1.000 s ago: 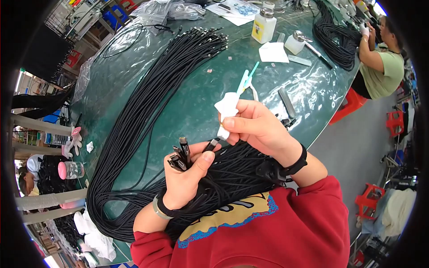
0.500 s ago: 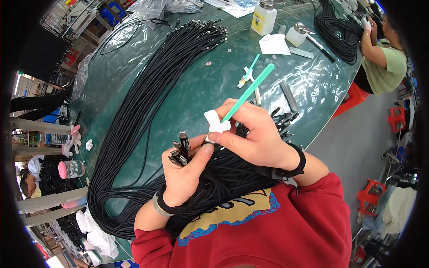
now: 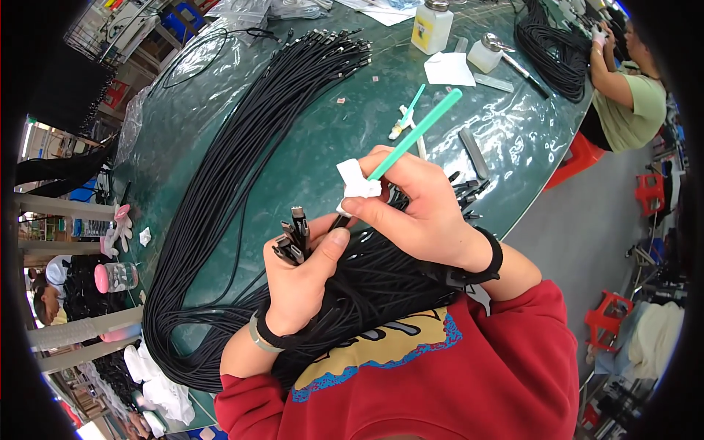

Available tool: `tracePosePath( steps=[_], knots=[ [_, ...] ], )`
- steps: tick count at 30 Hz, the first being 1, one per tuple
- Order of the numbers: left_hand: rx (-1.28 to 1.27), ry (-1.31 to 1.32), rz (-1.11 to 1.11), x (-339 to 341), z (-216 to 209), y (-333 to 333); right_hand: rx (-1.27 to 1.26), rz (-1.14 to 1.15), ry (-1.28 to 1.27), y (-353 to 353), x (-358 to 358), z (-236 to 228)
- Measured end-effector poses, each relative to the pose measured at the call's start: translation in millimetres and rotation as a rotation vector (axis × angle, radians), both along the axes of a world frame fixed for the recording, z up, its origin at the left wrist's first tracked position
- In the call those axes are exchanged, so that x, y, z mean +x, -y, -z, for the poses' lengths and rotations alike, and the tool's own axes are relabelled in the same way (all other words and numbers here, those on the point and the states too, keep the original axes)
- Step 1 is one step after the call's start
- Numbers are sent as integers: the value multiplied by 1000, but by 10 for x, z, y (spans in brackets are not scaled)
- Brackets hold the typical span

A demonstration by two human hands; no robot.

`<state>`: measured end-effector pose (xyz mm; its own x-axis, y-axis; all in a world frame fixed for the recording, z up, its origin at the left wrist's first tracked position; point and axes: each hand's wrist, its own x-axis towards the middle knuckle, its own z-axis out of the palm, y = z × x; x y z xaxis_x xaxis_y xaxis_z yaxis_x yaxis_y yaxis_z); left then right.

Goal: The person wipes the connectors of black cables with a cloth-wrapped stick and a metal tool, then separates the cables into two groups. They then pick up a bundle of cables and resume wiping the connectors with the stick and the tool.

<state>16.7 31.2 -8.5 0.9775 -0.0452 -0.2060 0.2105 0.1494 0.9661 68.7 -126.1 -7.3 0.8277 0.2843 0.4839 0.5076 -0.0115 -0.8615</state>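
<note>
My left hand (image 3: pixel 299 287) is closed around several black cable plugs (image 3: pixel 293 238), their metal ends sticking up past the fingers. Between its thumb and forefinger one more plug (image 3: pixel 339 222) points toward my right hand. My right hand (image 3: pixel 418 213) pinches a green plastic stick (image 3: pixel 419 133) whose lower end is wrapped in a white wipe (image 3: pixel 357 182). The wipe's lower edge meets the tip of that single plug. Below both hands a thick bundle of black cables (image 3: pixel 242 147) bends across my lap and back over the table.
On the green table (image 3: pixel 315 154) are a square bottle (image 3: pixel 431 28), a smaller pump bottle (image 3: pixel 485 56), a white paper (image 3: pixel 449 70), a grey bar (image 3: pixel 474 152) and a second green stick (image 3: pixel 416 103). Another person (image 3: pixel 631 95) works at the far right beside more cables.
My right hand has shifted slightly up with the stick and wipe, away from my left thumb. More of the single plug shows between the hands. My left hand has barely moved.
</note>
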Motion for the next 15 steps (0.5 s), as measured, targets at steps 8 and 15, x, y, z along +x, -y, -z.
tracePosePath(
  steps=[8, 15],
  knots=[
    [-11, -16, 13, -17, -19, 6, -10, 39, 75, 41, -46, 1],
    [68, 14, 41, 6, -10, 2, -40, 34, -4, 18, -40, -1]
  ],
)
